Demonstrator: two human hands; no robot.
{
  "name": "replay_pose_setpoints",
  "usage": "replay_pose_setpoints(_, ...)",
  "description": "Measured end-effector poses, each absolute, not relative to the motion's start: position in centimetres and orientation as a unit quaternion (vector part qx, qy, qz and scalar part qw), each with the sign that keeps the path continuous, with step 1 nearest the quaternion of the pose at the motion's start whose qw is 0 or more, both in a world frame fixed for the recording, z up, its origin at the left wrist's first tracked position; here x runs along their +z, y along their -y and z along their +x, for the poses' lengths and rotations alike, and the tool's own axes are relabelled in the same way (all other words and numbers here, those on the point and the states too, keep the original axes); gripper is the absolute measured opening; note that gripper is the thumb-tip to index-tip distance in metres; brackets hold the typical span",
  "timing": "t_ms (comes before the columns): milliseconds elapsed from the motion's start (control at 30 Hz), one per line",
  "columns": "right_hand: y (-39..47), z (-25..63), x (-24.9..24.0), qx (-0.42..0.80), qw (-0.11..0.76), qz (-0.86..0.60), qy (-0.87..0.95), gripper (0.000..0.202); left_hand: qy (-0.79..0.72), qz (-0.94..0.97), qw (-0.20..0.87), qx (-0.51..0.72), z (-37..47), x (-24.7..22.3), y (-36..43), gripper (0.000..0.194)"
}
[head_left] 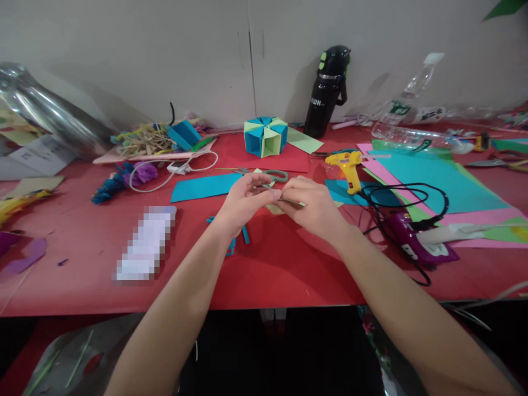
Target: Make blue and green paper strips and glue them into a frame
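My left hand (243, 202) and my right hand (311, 206) meet over the middle of the red table. Both are closed in a pinch on a thin pale green paper strip (291, 202), mostly hidden by the fingers. Just behind them lie scissors (278, 176), partly covered by my left hand. A flat blue paper piece (202, 188) rests left of my left hand. Several narrow folded blue paper strips (246, 234) lie below it. Further back stands a folded blue and green paper ring (266, 136) with open compartments.
A yellow glue gun (347, 166) and a purple glue gun (412, 236) with looped black cable lie on the right, near stacked coloured paper (454, 181). A phone (146, 245) lies at left. A black bottle (325, 93) stands by the wall.
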State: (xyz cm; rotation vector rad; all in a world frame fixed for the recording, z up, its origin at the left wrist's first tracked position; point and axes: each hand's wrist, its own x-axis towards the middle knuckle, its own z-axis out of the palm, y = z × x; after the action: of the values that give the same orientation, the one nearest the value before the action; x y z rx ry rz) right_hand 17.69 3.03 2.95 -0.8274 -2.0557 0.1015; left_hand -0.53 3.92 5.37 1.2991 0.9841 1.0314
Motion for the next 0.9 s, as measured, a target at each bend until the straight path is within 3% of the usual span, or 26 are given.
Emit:
replay_pose_setpoints(500,-2.5,18.5,4.0,0.153,0.384,-0.256,0.874,0.021,-0.406,0.641,0.601,0.252,-2.4,5.9,-3.6,0.052)
replay_pose_setpoints(900,-2.1,18.4,5.0,0.174,0.465,-0.363,0.789,0.018,-0.393,0.638,0.586,0.308,-3.0,6.3,-4.2,0.035)
